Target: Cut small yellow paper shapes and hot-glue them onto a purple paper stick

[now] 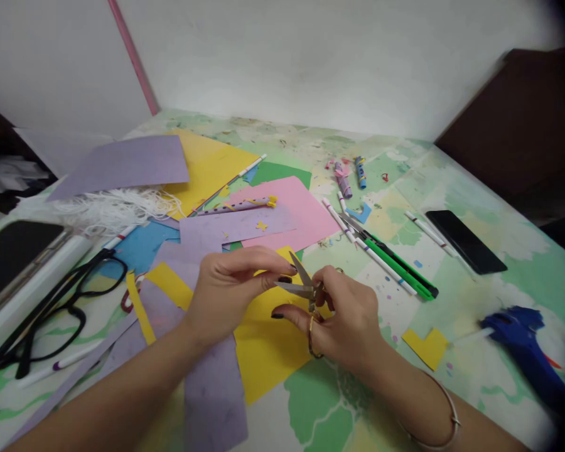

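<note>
Small metal scissors (309, 290) are in my right hand (351, 314), with fingers through the handles and the blades spread apart, pointing left. My left hand (235, 285) pinches its thumb and fingertips together right beside the blade tips; whatever it holds is too small to make out. Beneath both hands lies a yellow paper sheet (268, 364), overlapping purple paper (216, 402). Beyond them, a purple strip (200, 233) carries a tiny yellow cutout (261, 226), and a dotted purple paper roll (245, 204) with yellow trim rests behind it.
Black glasses (78, 295) and white string (117, 210) are on the left. Pink paper (287, 210) lies behind my hands. To the right are a green cutter (400, 267), a phone (465, 242), a blue glue gun (522, 351) and a yellow scrap (427, 348).
</note>
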